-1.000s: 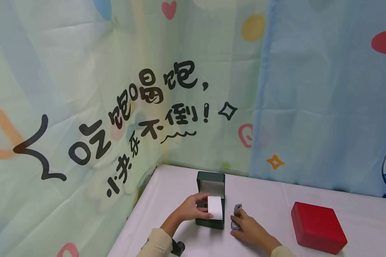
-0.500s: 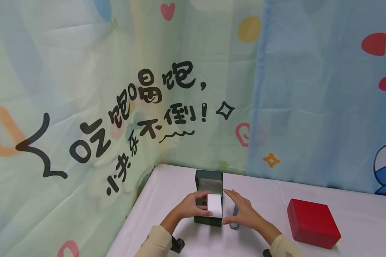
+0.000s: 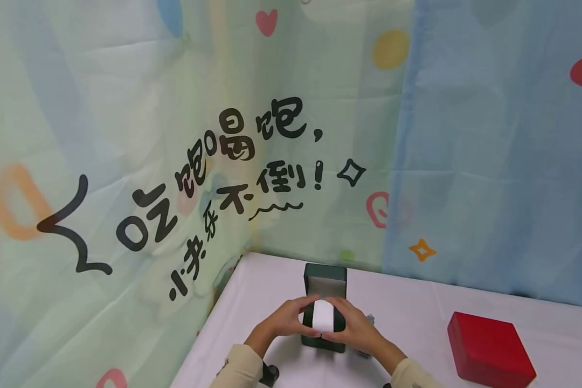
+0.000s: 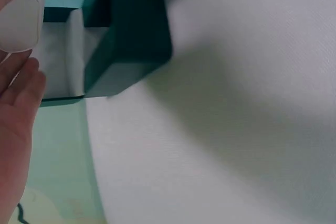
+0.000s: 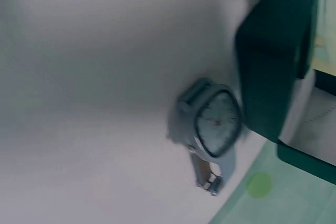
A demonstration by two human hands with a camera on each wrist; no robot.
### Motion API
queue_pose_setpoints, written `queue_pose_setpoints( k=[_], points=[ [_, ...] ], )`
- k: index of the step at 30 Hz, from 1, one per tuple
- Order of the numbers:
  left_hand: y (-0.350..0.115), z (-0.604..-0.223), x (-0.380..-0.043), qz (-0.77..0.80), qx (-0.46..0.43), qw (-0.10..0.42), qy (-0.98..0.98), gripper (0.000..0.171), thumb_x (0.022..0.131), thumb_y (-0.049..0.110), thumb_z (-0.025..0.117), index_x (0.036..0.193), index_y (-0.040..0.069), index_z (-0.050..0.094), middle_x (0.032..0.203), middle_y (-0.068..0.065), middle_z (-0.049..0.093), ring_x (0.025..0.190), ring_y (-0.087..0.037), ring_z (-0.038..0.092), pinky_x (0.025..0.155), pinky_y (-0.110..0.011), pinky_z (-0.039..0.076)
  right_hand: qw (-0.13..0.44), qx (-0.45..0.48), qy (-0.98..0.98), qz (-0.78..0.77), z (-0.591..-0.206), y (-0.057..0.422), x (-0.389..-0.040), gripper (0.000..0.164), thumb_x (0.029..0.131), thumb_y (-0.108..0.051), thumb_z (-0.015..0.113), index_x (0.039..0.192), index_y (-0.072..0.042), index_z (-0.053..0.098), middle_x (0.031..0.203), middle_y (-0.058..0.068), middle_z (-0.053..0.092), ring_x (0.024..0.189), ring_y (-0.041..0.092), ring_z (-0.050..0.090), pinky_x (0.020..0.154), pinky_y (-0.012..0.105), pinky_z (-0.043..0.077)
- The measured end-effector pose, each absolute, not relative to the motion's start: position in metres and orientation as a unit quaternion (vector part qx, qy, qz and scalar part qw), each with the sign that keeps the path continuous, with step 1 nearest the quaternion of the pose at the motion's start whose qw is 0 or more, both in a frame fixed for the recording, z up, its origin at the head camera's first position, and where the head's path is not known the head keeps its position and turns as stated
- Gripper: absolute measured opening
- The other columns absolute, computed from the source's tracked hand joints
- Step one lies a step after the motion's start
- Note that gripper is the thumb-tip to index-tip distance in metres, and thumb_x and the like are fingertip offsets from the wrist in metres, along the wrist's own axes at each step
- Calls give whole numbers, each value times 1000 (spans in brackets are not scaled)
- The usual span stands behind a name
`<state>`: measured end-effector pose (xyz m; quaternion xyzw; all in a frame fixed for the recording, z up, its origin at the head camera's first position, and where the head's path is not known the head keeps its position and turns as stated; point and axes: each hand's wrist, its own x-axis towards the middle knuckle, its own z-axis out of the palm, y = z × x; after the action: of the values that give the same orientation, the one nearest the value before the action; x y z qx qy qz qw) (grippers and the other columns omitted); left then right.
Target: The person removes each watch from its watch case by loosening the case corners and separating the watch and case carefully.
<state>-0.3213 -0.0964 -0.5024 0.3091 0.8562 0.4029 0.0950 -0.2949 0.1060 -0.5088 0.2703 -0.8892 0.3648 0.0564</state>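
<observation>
A dark green watch box [image 3: 326, 272] stands on the table with its lid up, showing a pale lining. Over its lower half is a white watch cushion [image 3: 323, 316], held between both hands. My left hand [image 3: 287, 319] grips it from the left, thumb and fingers at its near and far ends. From the right, my right hand [image 3: 358, 325] pinches the same two ends. In the left wrist view, the cushion's rounded end [image 4: 20, 22] sits at the fingers. A wristwatch [image 5: 218, 121] with a pale dial lies right of the box, mostly behind my right hand in the head view.
A red box [image 3: 491, 347], closed, sits on the table's right side. Printed curtains [image 3: 281, 231] hang behind and left of the white-covered table [image 3: 407, 302]. A small black object [image 3: 270, 374] shows by the left sleeve.
My right hand has let go of the wristwatch, leaving it on the table, and moved left to the cushion. My left hand has kept hold of the cushion.
</observation>
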Motion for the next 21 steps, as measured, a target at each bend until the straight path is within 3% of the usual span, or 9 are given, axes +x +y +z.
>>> queue_pose_setpoints(
  k=[5, 11, 21],
  points=[
    [-93, -510, -328, 346, 319, 83, 878, 70, 70, 25, 79, 130, 7, 49, 124, -7, 58, 112, -14, 54, 95, -28, 44, 20, 245, -902, 354, -516, 105, -300, 71, 71, -36, 75, 125, 0, 47, 122, 19, 51, 98, 28, 55, 73, 42, 48],
    [-89, -522, -338, 343, 381, 66, 856, 57, 70, 21, 78, 120, 9, 53, 106, -4, 63, 92, -7, 55, 86, -24, 46, 12, 233, -912, 338, -524, 106, -304, 70, 72, -37, 74, 125, 1, 47, 119, 17, 54, 98, 30, 56, 75, 44, 47],
    [-86, -532, -336, 274, 303, 92, 908, 71, 70, 29, 77, 130, 7, 47, 129, -6, 53, 123, -25, 41, 104, -36, 34, 15, 213, -929, 303, -534, 104, -304, 73, 68, -41, 75, 123, -1, 50, 122, 16, 54, 116, 37, 43, 89, 58, 37]
  ],
)
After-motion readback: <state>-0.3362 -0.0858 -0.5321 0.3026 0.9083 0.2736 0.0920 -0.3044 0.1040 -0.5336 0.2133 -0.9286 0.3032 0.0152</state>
